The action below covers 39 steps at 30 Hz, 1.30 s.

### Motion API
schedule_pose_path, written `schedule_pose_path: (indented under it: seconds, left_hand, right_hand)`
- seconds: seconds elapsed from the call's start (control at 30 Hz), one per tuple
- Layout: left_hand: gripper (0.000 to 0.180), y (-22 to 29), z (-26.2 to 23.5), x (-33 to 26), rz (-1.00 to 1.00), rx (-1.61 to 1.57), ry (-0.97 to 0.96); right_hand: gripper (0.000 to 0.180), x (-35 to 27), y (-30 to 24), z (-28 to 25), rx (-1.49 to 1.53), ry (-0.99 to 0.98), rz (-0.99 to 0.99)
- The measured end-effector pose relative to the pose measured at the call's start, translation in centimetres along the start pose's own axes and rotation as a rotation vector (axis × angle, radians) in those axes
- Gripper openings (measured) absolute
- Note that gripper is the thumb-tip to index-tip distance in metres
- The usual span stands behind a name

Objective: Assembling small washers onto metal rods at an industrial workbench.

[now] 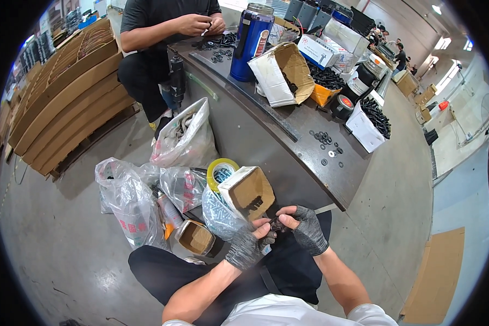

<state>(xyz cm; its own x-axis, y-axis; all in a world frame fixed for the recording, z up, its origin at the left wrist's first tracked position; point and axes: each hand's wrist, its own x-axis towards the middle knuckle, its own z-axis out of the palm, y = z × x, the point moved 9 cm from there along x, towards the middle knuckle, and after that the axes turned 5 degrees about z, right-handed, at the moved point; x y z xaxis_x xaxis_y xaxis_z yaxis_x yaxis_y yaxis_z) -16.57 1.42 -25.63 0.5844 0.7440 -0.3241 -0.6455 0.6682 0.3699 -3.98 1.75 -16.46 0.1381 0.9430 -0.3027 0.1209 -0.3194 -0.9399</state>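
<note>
My left hand and my right hand, both in grey fingerless gloves, meet above my lap. Their thumbs and fingertips are closed around small dark pieces; the kind is too small and too covered to make out. Just beyond my left hand an open cardboard box tilts toward me, with a few black screws inside. Beside that box sits a clear bag of silvery screws, topped by a roll of yellow tape. Several dark washers lie loose on the dark table.
The table also carries a blue flask, a torn box and a white box of black bolts. Plastic bags, a spray can and a small carton crowd the floor. Across the table, a co-worker's hands handle something small.
</note>
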Motion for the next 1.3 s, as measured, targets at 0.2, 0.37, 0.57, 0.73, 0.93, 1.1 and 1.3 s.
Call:
schedule_pose_path:
  seconds: [0.2,0.37,0.57,0.73,0.93,1.1,1.3]
  left_hand:
    - [0.026,-0.2,0.4,-0.4,0.008,0.141,-0.061]
    - [0.023,0.9,0.7,-0.6,0.038,0.064,-0.021]
    - [0.025,0.7,0.2,-0.8,0.033,0.109,0.018]
    - [0.025,0.2,0.2,-0.6,-0.018,0.120,0.005]
    - [0.022,0.6,1.0,-1.0,-0.008,0.164,-0.054]
    - [0.022,0.4,1.4,-0.5,-0.020,0.146,-0.090]
    - [0.024,0.4,-0.2,0.1,0.035,0.040,-0.028]
  right_hand:
    - [0.021,0.1,-0.2,0.3,-0.069,0.012,-0.027]
    - [0.021,-0.5,0.6,-1.0,0.102,0.111,-0.011]
    - [0.019,-1.0,-0.8,0.1,-0.036,0.085,-0.079]
    - [0.020,-1.6,-2.7,0.4,-0.364,0.128,-0.378]
    - [0.021,-0.8,-1.2,0.7,-0.073,-0.047,-0.025]
    - [0.014,-1.7,-3.1,0.3,-0.225,0.086,-0.215]
    - [0.041,-6.1,-15.8,-2.9,-1.040,0.528,-0.872]
